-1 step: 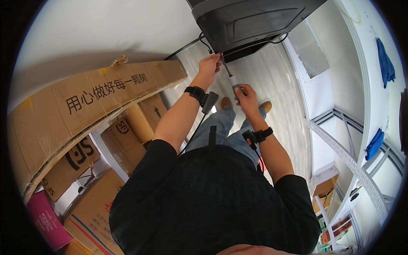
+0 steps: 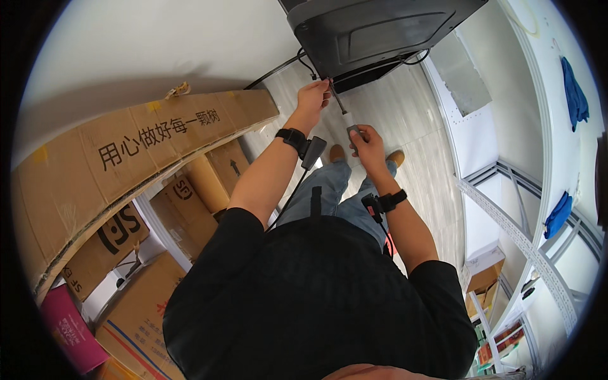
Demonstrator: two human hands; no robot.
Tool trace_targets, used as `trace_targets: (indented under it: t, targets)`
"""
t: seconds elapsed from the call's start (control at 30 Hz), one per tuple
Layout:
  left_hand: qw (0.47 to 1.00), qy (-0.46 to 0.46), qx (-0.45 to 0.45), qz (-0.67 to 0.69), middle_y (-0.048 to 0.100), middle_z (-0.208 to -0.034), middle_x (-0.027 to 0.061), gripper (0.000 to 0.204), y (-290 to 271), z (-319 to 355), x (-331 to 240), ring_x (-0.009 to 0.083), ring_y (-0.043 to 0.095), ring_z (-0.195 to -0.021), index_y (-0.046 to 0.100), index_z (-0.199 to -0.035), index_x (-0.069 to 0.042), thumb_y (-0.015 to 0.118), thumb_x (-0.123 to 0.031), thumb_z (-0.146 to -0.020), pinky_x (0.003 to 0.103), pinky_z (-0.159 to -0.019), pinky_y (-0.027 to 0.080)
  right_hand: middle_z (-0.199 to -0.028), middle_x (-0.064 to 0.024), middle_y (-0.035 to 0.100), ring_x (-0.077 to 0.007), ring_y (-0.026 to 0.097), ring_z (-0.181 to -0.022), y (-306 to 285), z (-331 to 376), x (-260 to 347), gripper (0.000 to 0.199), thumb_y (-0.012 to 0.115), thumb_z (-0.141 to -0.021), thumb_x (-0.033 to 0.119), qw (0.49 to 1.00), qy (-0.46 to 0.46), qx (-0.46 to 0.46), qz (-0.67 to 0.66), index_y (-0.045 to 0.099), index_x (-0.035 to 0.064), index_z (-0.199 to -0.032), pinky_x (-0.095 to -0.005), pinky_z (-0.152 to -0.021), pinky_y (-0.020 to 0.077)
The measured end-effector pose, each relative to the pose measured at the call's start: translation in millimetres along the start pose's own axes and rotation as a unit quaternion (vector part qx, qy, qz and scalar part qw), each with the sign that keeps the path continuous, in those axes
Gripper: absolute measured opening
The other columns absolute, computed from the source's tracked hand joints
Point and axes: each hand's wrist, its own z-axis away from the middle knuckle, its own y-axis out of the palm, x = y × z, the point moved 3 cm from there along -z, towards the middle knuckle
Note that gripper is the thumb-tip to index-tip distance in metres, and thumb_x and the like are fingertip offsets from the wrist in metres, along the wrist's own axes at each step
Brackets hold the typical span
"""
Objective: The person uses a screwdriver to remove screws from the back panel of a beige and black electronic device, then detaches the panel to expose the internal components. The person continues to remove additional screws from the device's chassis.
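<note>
My right hand (image 2: 370,149) is closed round the grey handle of a screwdriver (image 2: 351,124). The tool's long thin shaft slopes up and left to the lower corner of a black appliance-like casing (image 2: 380,38). Right at that corner my left hand (image 2: 313,98) is closed in a pinch beside the shaft's tip. Whatever those fingertips hold is too small and hidden to make out. The casing's broad face has a recessed panel, and a dark opening shows beneath its lower edge.
Black cables (image 2: 415,61) hang by the casing. At left, a long cardboard box (image 2: 145,130) lies above more cartons (image 2: 183,212) and a magenta box (image 2: 71,329). White perforated metal framing (image 2: 513,234) and blue cloths (image 2: 557,215) are at right. My feet stand on wood-look flooring (image 2: 418,177).
</note>
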Motion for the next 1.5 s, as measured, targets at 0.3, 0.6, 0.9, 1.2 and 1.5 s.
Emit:
trace_targets:
  t: [0.3, 0.6, 0.9, 1.2, 1.5]
  targets:
    - [0.909, 0.194, -0.097, -0.357, 0.064, -0.083, 0.0041, 0.020, -11.2, -1.1, -19.5, 0.0142, 0.059, -0.069, 0.064, -0.094, -0.004, 0.070, -0.019, -0.082, 0.028, -0.062, 0.047, -0.082, -0.0074, 0.064, -0.0155, 0.060, -0.069, -4.8, -7.4, 1.3, 0.029, 0.066, -0.084, 0.020, 0.996, -0.044, -0.034, 0.067, 0.059, 0.0003, -0.105, -0.0308, -0.060, 0.0478]
    - [0.789, 0.451, -0.082, -0.410, 0.061, -0.083, 0.0105, 0.029, 3.7, -3.1, -44.3, 0.0264, 0.062, -0.069, 0.060, -0.092, -0.005, 0.071, 0.000, -0.066, 0.036, -0.064, 0.049, -0.092, -0.0165, 0.061, -0.0318, 0.061, -0.084, -1.0, -1.0, 18.8, 0.040, 0.074, -0.073, 0.017, 0.957, -0.155, -0.115, 0.216, 0.057, 0.0023, -0.106, -0.0375, -0.074, 0.0481]
    - [0.779, 0.405, -0.120, -0.463, 0.063, -0.087, 0.0152, 0.034, 4.8, -4.7, -43.6, 0.0357, 0.061, -0.079, 0.058, -0.094, -0.003, 0.071, 0.002, -0.062, 0.042, -0.066, 0.048, -0.089, -0.0115, 0.061, -0.0202, 0.059, -0.079, -4.2, -4.7, -7.7, 0.037, 0.072, -0.077, 0.014, 0.979, -0.101, -0.133, 0.117, 0.056, -0.0003, -0.106, -0.0325, -0.068, 0.0475]
    - [0.744, 0.443, -0.107, -0.488, 0.062, -0.087, 0.0169, 0.036, 2.3, -9.2, -40.7, 0.0400, 0.059, -0.086, 0.057, -0.094, -0.004, 0.072, 0.000, -0.062, 0.045, -0.070, 0.047, -0.083, -0.0103, 0.062, -0.0170, 0.057, -0.062, -0.2, -11.0, -4.3, 0.033, 0.067, -0.085, 0.020, 0.979, 0.134, -0.025, -0.151, 0.055, 0.0027, -0.110, -0.0299, -0.055, 0.0453]
    - [0.770, 0.409, -0.118, -0.475, 0.061, -0.082, 0.0175, 0.032, 3.9, -6.4, -43.0, 0.0397, 0.059, -0.081, 0.058, -0.089, -0.003, 0.073, 0.000, -0.061, 0.044, -0.067, 0.046, -0.088, -0.0094, 0.059, -0.0142, 0.054, -0.056, 1.8, -5.0, -18.9, 0.032, 0.062, -0.090, 0.024, 0.982, 0.029, -0.099, -0.157, 0.053, 0.0013, -0.110, -0.0255, -0.045, 0.0383]
